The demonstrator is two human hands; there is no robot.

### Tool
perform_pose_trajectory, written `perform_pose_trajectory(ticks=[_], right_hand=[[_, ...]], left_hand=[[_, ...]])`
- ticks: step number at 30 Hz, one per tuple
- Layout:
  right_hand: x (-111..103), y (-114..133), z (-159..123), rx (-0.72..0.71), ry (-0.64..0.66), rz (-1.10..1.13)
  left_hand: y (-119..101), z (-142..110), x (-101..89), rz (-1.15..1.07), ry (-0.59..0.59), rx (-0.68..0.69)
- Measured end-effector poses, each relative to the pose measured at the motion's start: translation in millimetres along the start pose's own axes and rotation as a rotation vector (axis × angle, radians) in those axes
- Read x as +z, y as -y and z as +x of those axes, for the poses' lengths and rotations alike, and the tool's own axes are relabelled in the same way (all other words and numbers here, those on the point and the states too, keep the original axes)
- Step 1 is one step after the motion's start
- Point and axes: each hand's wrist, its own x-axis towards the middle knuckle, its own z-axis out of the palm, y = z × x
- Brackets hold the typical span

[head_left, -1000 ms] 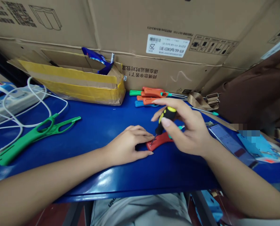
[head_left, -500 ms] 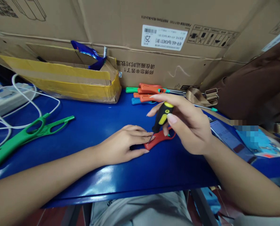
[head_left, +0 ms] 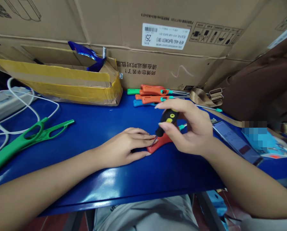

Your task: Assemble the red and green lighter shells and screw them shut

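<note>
My right hand [head_left: 191,130] grips a small black and yellow screwdriver [head_left: 166,121], tip tilted down onto a red plastic lighter body [head_left: 159,142] lying on the blue table [head_left: 97,128]. My left hand [head_left: 125,149] rests flat on the table, its fingertips pressing the left end of the red lighter body beside the screwdriver tip. A teal tip [head_left: 182,127] sticks out of the red piece behind my right hand.
A pile of orange, green and blue long lighters [head_left: 153,94] lies at the back by the cardboard boxes [head_left: 138,41]. A green lighter shell [head_left: 25,141] lies at left near white cables [head_left: 18,109]. A yellow-taped box [head_left: 61,81], a phone [head_left: 235,141] and a brown bag [head_left: 261,83] stand around.
My right hand has turned the screwdriver slightly and shifted its fingers on the handle; the view drifted a little. My left hand stays pressed on the red piece.
</note>
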Motion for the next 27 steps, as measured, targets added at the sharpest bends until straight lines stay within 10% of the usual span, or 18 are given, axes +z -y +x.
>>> perform_pose_trajectory(ticks=[27], right_hand=[[-4.0,7.2,-1.7,-0.055,0.078,-0.102]], left_hand=[[-3.2,-0.2,-1.3,0.100,0.100,0.015]])
